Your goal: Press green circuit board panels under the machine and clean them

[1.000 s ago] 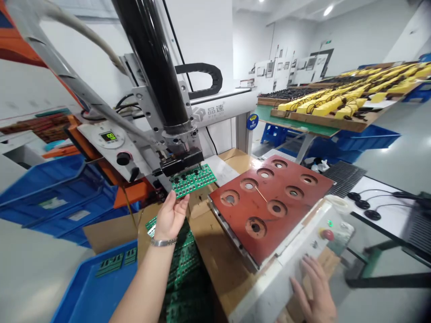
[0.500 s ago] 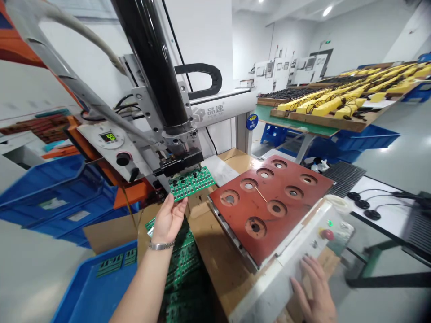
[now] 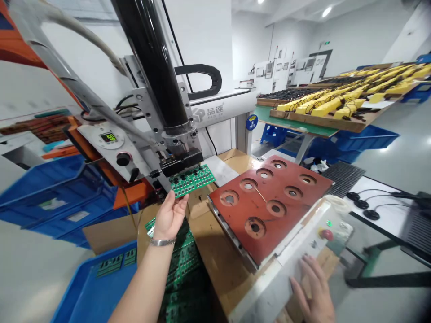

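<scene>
My left hand (image 3: 170,217) grips the near left edge of a green circuit board (image 3: 193,181), thumb on top and fingers underneath. Black parts and rows of pads show on the board, which lies under the black head (image 3: 182,163) of an upright machine. Over the pale front panel (image 3: 286,273) of a machine base, my right hand (image 3: 312,289) rests with its fingers spread and nothing in it. Between the hands is a red-brown plate (image 3: 249,211) with several round recesses and a thin stick (image 3: 260,194) lying on it.
More green boards (image 3: 183,264) are piled below my left forearm. A blue bin (image 3: 90,287) holds a few boards at lower left, with stacked blue crates (image 3: 40,193) behind. A red button (image 3: 326,234) sits on the front panel. Yellow units (image 3: 319,98) fill trays at the far right.
The board and my left hand have shifted very slightly to the right. My right hand stays on the panel.
</scene>
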The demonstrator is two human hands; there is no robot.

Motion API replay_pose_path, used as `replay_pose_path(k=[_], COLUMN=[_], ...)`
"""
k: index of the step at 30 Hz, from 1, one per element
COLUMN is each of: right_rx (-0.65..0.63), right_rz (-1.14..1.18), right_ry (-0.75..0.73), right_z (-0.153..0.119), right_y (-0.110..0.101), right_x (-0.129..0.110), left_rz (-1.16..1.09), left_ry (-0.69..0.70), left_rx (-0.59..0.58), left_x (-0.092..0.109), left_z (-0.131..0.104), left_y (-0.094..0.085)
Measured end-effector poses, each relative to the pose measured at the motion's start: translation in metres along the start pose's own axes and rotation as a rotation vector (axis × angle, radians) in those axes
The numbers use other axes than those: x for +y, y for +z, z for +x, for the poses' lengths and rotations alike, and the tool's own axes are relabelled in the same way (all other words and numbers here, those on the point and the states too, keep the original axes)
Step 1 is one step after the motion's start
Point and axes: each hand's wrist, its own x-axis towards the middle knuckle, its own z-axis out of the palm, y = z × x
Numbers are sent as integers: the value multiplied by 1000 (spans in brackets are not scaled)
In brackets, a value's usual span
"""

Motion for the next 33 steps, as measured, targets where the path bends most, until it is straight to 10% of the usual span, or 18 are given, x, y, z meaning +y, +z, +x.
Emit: replay_pose_path(k=[33], right_rx=[-3], right_rz=[3], right_ry=[-19], right_z=[1], right_y=[-1], right_x=[2], left_rz=[-62], left_ry=[7], left_rx=[33], left_x=[3], left_z=[1], left_y=[0])
